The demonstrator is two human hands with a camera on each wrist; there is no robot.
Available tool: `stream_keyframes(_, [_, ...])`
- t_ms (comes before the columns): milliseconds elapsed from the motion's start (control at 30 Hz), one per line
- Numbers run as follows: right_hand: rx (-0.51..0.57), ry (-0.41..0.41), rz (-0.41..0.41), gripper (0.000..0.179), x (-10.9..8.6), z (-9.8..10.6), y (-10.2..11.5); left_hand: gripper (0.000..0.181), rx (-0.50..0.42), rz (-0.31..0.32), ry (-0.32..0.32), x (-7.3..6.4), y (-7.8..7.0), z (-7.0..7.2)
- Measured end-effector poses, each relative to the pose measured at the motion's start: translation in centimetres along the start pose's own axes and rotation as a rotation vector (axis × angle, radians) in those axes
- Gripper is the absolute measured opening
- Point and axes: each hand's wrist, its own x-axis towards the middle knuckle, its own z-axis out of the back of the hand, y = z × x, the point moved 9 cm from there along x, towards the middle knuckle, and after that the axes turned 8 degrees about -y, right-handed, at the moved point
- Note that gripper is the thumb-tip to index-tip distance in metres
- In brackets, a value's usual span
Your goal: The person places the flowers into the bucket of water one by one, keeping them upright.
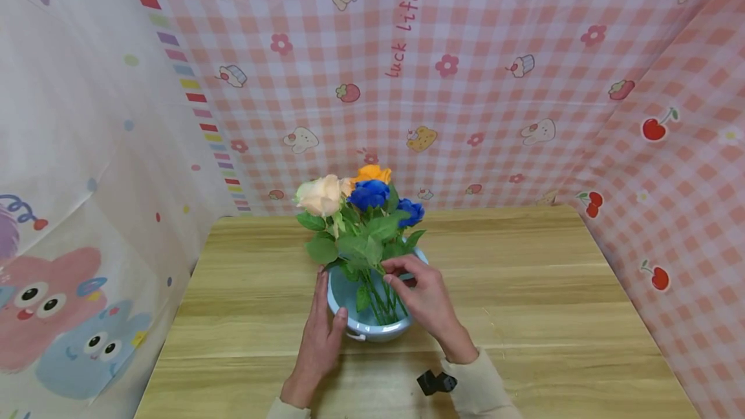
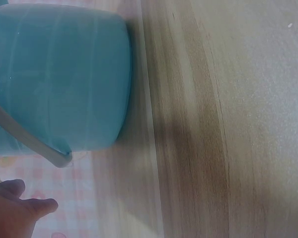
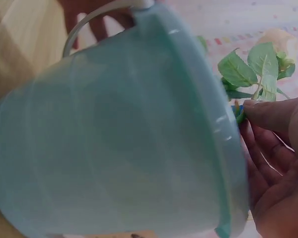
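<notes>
A light blue bucket (image 1: 362, 328) with a pale handle (image 2: 27, 134) stands on the table. Roses with green leaves and long stems lean in it: a cream rose (image 1: 322, 195), an orange rose (image 1: 372, 174) and two blue roses, the front one (image 1: 370, 194) larger in view. My left hand (image 1: 321, 332) rests along the bucket's left side, its fingers extended and thumb near the rim. Over the right rim, my right hand (image 1: 423, 290) pinches a rose stem between thumb and forefinger. In the right wrist view, the bucket wall (image 3: 104, 139) hides the lower stems.
The wood-grain table (image 1: 524, 277) runs back to a pink checked cloth (image 1: 489, 108). A small black object (image 1: 436, 382) lies near the right sleeve (image 1: 480, 383). A white patterned cloth (image 1: 105, 167) hangs at the left, and more checked cloth at the right.
</notes>
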Motion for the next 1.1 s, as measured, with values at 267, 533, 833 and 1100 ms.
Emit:
stream_keyframes(267, [-0.166, 0.055, 0.097, 0.022, -0.2, -1.1, -0.3, 0.072, -0.005, -0.001, -0.004, 0.0, 0.1, 0.2])
stream_keyframes(533, [-0.285, 0.067, 0.148, 0.021, -0.4, -1.8, -0.2, 0.072, 0.003, 0.001, -0.012, -0.1, 0.3, 0.3])
stream_keyframes(833, [-0.458, 0.058, 0.190, 0.019, -0.5, -2.4, -0.2, 0.075, 0.005, 0.009, -0.005, -0.1, 0.4, 0.2])
stream_keyframes(1100, [-0.511, 0.079, 0.188, 0.017, -0.4, -2.6, -0.2, 0.075, 0.009, 0.064, 0.029, -0.3, 0.3, 0.3])
